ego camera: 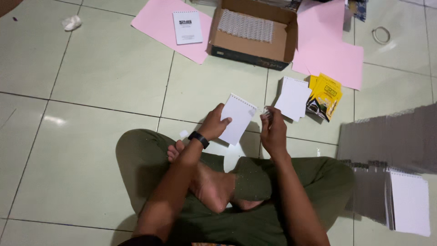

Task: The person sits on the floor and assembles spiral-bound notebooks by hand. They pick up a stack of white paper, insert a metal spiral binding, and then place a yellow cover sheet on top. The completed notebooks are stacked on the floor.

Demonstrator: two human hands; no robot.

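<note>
The person sits cross-legged on the pale green tiled floor (104, 77), holding a small white spiral-bound notepad (237, 119) up in front of the knees. The left hand (214, 124) grips it along its left edge, thumb on the face of the top sheet, fingers hidden behind. The right hand (272, 130) is pinched shut at the pad's upper right corner on what looks like the end of the silver wire coil (265, 112); that bit is too small to make out clearly.

The pad looks light and thin, so it will probably flex if held only by 1 corner; the side-edge grip seems the steadier hold. The wire would likely bend easily under pressure, so a light fingertip pinch suits it.

Just beyond the hands lies a small stack of white pads (292, 98), touching a fan of yellow printed covers (325, 93). Farther off, an open brown cardboard box (248, 45) holds rows of wire coils, with pink paper sheets (334, 57) beside it.
</note>
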